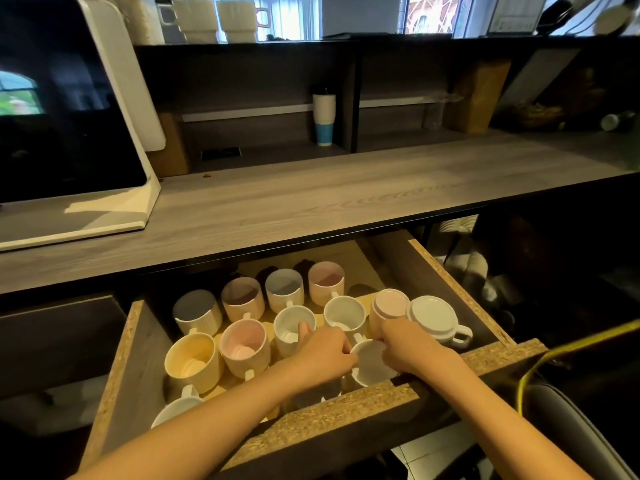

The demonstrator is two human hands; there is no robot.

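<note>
An open wooden drawer [446, 282] under the counter holds several mugs, most standing upright. Both my hands reach into its front part. My left hand [322, 355] has its fingers curled at the rim of a white mug [372, 363], with one finger reaching into the pale blue mug [289, 327] behind. My right hand [412, 344] grips the same white mug from the right side. Just behind my right hand an upside-down pink mug [389, 304] and an upside-down white mug [436, 318] sit at the drawer's right.
A grey wood-grain counter [311, 202] runs above the drawer. A white appliance with a dark screen [69, 116] stands on its left. A white and blue cup stack [323, 119] sits on the back shelf. A yellow cable [554, 355] hangs at right.
</note>
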